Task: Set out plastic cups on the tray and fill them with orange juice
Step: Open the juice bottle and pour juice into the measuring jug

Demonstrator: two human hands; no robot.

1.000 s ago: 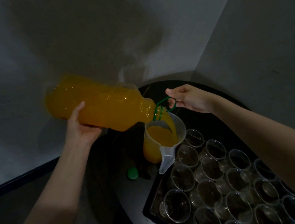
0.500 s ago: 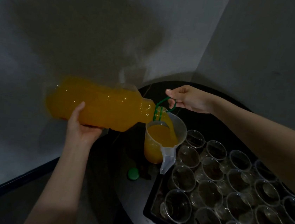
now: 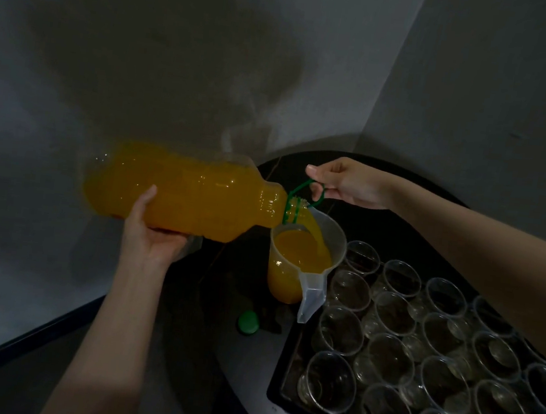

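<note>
A large clear bottle of orange juice (image 3: 184, 193) lies almost level in the air, neck to the right. My left hand (image 3: 150, 237) grips its body from below. My right hand (image 3: 345, 184) holds the green carry handle (image 3: 310, 194) at the neck. Juice streams from the mouth into a clear plastic jug (image 3: 306, 265) standing on the table, more than half full. Right of the jug a black tray (image 3: 282, 378) holds several empty clear plastic cups (image 3: 342, 330) packed in rows.
A green bottle cap (image 3: 249, 322) lies on the dark round table (image 3: 221, 286) in front of the jug. Grey walls meet in a corner right behind the table. A dark skirting line runs along the floor at lower left.
The juice in the jug has risen. The bottle and both hands stay almost where they were.
</note>
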